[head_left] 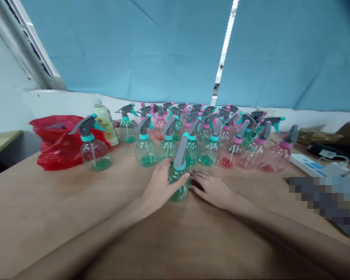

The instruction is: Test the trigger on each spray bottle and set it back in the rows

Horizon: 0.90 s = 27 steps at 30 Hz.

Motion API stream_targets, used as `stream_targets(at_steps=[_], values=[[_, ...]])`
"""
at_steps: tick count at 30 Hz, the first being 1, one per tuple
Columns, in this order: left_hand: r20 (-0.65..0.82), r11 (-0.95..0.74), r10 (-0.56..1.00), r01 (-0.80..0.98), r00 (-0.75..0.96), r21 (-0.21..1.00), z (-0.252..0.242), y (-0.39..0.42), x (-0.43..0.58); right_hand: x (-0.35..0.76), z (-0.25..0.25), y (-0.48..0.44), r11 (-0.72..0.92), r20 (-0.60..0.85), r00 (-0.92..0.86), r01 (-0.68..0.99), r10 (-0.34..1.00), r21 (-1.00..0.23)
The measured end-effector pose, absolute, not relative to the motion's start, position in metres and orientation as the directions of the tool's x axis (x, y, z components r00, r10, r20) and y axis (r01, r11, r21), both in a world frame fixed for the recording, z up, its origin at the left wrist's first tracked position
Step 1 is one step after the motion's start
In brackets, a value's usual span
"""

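A clear green spray bottle (181,193) with a grey trigger head and teal collar stands upright on the table in front of me. My left hand (163,179) is wrapped round its body from the left, the thumb across the near side. My right hand (211,188) rests low at the bottle's right, fingers bent and thumb apart, holding nothing. Its fingertips are close to the bottle; whether they touch it I cannot tell. Just behind, more green spray bottles (147,153) and pink spray bottles (227,155) stand in close rows, partly hiding one another.
At the left are a lone green spray bottle (96,157), a red plastic bag (55,147) and a pale yellow drink bottle (109,124). On the right lie a white power strip (306,164) and a dark blurred-out object (323,202). Blue sheeting (175,50) covers the window behind.
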<state>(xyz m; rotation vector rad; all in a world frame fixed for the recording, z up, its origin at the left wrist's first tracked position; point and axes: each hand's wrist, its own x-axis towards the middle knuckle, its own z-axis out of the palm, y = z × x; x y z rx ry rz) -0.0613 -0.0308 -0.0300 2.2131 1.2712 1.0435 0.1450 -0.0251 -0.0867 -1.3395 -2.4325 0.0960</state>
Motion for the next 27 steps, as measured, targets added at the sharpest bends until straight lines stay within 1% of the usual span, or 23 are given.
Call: stream_targets(at_steps=[2, 4, 8, 10, 13, 16, 19, 22, 27], values=[[0.424, -0.536, 0.843, 0.589, 0.332, 0.605, -0.030, -0.033, -0.070, 0.137, -0.077, -0.023, 0.518, 0.233, -0.472, 0.827, 0.850, -0.216], [0.452, -0.550, 0.830, 0.620, 0.327, 0.560, -0.029, -0.037, -0.086, 0.128, -0.067, -0.020, 0.505, 0.220, -0.463, 0.837, 0.859, -0.210], [0.530, -0.530, 0.809, 0.705, 0.254, 0.472, -0.025, -0.044, -0.140, 0.101, -0.047, -0.010, 0.516, 0.276, -0.456, 0.831, 0.846, -0.208], [0.563, -0.474, 0.808, 0.759, 0.173, 0.447, -0.022, -0.043, -0.172, 0.082, -0.038, -0.003, 0.515, 0.311, -0.438, 0.823, 0.843, -0.237], [0.518, -0.371, 0.853, 0.777, 0.068, 0.509, -0.018, -0.034, -0.214, 0.052, -0.026, 0.009, 0.534, 0.401, -0.407, 0.796, 0.821, -0.286], [0.487, -0.405, 0.870, 0.682, 0.081, 0.609, -0.017, -0.021, -0.239, 0.026, -0.020, 0.022, 0.513, 0.471, -0.337, 0.798, 0.815, -0.315], [0.467, -0.404, 0.881, 0.632, 0.075, 0.661, -0.017, -0.009, -0.249, 0.009, -0.017, 0.032, 0.467, 0.505, -0.262, 0.816, 0.823, -0.339], [0.454, -0.400, 0.887, 0.638, 0.088, 0.658, -0.014, 0.002, -0.248, -0.001, -0.014, 0.039, 0.425, 0.513, -0.207, 0.833, 0.833, -0.355], [0.460, -0.428, 0.873, 0.703, 0.160, 0.567, -0.008, 0.018, -0.240, -0.011, -0.007, 0.052, 0.356, 0.477, -0.150, 0.855, 0.866, -0.376]])
